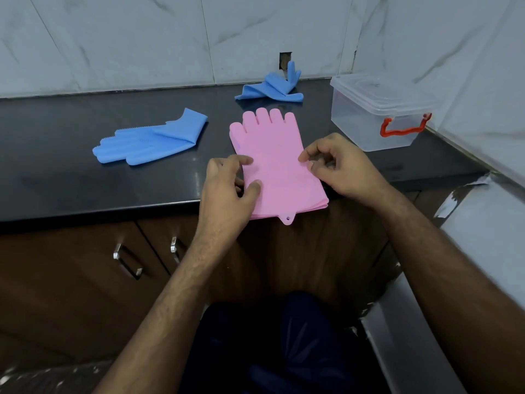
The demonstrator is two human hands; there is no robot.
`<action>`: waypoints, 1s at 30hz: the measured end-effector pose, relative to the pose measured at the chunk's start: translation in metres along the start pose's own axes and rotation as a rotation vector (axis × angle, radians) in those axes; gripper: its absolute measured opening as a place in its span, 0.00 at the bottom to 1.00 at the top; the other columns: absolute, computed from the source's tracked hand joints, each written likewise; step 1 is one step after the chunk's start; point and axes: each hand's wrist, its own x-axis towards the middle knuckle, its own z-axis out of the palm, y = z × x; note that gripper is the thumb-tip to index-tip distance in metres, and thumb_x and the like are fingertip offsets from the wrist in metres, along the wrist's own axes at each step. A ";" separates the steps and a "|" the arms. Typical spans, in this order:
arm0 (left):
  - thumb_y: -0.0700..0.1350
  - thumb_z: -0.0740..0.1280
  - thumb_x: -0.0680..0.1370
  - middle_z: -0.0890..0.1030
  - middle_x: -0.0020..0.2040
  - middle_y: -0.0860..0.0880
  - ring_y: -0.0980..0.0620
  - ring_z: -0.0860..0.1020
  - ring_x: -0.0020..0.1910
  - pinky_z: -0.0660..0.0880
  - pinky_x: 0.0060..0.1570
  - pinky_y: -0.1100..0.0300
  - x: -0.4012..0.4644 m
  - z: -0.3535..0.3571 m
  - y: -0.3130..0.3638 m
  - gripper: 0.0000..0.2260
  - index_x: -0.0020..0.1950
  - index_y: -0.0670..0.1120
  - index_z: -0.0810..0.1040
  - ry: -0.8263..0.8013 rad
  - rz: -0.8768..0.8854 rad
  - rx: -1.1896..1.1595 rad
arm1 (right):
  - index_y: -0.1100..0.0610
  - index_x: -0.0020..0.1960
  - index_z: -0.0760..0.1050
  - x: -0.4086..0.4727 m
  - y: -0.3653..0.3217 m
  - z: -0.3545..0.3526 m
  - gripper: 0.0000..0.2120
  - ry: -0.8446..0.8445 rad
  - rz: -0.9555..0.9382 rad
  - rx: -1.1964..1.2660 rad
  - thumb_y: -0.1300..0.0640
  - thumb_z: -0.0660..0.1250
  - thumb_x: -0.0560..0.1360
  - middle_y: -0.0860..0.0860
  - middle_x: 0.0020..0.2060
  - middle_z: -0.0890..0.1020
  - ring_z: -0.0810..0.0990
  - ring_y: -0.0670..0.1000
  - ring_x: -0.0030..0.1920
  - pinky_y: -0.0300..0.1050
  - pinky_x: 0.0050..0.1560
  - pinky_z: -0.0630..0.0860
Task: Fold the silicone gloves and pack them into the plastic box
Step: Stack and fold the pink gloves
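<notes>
Black polished stone desk (71,177), wood cabinets (71,280) below, marble-look tiled wall (142,38) behind.

At 9 o'clock from the pink stack: blue glove (147,139), flat on the desk, fingers toward the left, cuff toward the right with one corner turned up. Touching nothing else.

Left hand (230,183) at 7 o'clock of the pink gloves (272,160): fingers loosely spread and curled, thumb and fingertips resting on the left edge of the stack; cannot tell whether it pinches the edge.

Pink gloves at centre: layered edges at the cuff, lying flat, fingers toward 12 o'clock, cuff overhanging the front edge of the desk, small hang tab with a hole at 6 o'clock.

At 12 o'clock from the pink stack, against the wall: second blue glove (272,88), crumpled, a couple of fingers sticking upward.

Right hand (338,166) at 3 o'clock of the pink stack: fingers curled in, narrow, fingertips on the right edge; a firm grasp cannot be confirmed.

At 2 o'clock: clear plastic box (375,118), lid on, red latch handle (403,127) facing front-right. Well apart from the gloves; interior looks bare through the wall.
</notes>
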 end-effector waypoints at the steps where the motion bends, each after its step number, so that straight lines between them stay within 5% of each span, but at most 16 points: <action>1: 0.47 0.72 0.79 0.72 0.59 0.54 0.60 0.77 0.52 0.73 0.50 0.72 -0.005 0.000 -0.003 0.12 0.63 0.50 0.81 0.000 0.039 -0.038 | 0.52 0.54 0.83 -0.004 0.001 -0.001 0.09 0.009 -0.078 -0.032 0.62 0.68 0.79 0.47 0.52 0.76 0.78 0.45 0.50 0.35 0.51 0.74; 5: 0.46 0.69 0.82 0.78 0.61 0.52 0.55 0.75 0.63 0.72 0.58 0.63 -0.024 -0.005 -0.020 0.07 0.50 0.45 0.86 -0.002 0.237 -0.112 | 0.57 0.57 0.83 -0.030 0.020 -0.004 0.20 0.001 -0.334 -0.101 0.76 0.62 0.75 0.51 0.60 0.77 0.76 0.47 0.62 0.37 0.61 0.74; 11: 0.40 0.63 0.70 0.76 0.71 0.51 0.52 0.71 0.73 0.64 0.73 0.53 -0.031 -0.013 -0.041 0.24 0.66 0.43 0.78 -0.180 0.517 0.121 | 0.58 0.67 0.79 -0.054 0.042 -0.004 0.22 0.031 -0.428 -0.166 0.67 0.63 0.74 0.50 0.66 0.79 0.76 0.49 0.65 0.46 0.67 0.72; 17: 0.41 0.73 0.73 0.73 0.73 0.49 0.49 0.71 0.71 0.63 0.66 0.58 -0.023 -0.002 -0.048 0.30 0.75 0.44 0.71 -0.132 0.499 0.305 | 0.55 0.68 0.78 -0.050 0.054 0.004 0.20 0.050 -0.454 -0.266 0.59 0.73 0.76 0.48 0.66 0.79 0.76 0.51 0.65 0.57 0.61 0.74; 25: 0.39 0.75 0.76 0.82 0.62 0.48 0.46 0.75 0.61 0.67 0.54 0.53 -0.013 0.002 -0.042 0.17 0.65 0.44 0.82 -0.010 0.476 0.279 | 0.58 0.62 0.83 -0.050 0.057 0.017 0.16 0.248 -0.484 -0.243 0.65 0.74 0.75 0.51 0.61 0.84 0.81 0.56 0.56 0.60 0.50 0.76; 30: 0.43 0.71 0.79 0.84 0.53 0.51 0.49 0.77 0.61 0.72 0.59 0.48 -0.006 -0.002 -0.035 0.07 0.56 0.44 0.86 0.004 0.442 0.149 | 0.60 0.60 0.84 -0.050 0.056 0.018 0.16 0.281 -0.488 -0.173 0.69 0.74 0.74 0.52 0.58 0.85 0.82 0.56 0.55 0.60 0.51 0.77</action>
